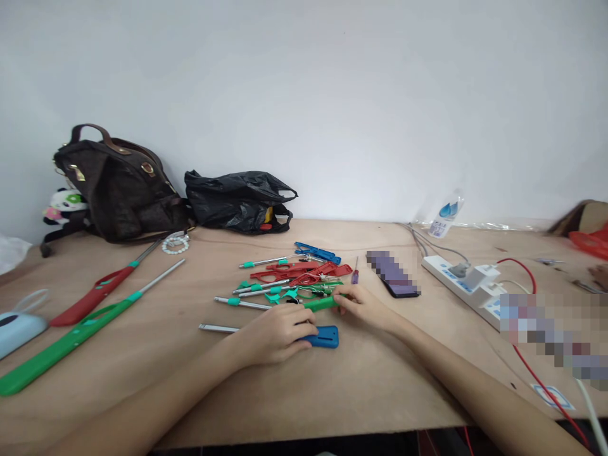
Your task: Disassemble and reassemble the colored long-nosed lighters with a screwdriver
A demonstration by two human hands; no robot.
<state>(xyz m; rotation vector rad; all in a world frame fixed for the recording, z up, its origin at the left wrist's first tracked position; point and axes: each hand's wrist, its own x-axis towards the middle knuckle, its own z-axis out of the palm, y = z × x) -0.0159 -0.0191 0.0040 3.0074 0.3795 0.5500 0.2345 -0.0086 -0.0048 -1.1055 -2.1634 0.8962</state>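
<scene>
My left hand (pixel 280 332) is closed over a blue stick lighter (pixel 327 337), its handle end showing right of the fingers and its metal tube out to the left. My right hand (pixel 358 305) pinches the end of a green lighter handle piece (pixel 320 304), which reaches back to my left fingers. Just beyond lie red lighter handle shells (pixel 313 273), a blue shell (pixel 317 253), metal tubes (pixel 266 261) and small teal parts (pixel 289 294), with thin wires among them. A small purple screwdriver (pixel 355 277) rests behind my right hand.
Whole red (pixel 95 297) and green (pixel 66 345) stick lighters lie at left by a pale blue device (pixel 19 332). Against the wall stand a dark backpack (pixel 123 190) and black plastic bag (pixel 232 199). A phone (pixel 393 273), bottle (pixel 445 215) and power strip (pixel 446 273) are at right.
</scene>
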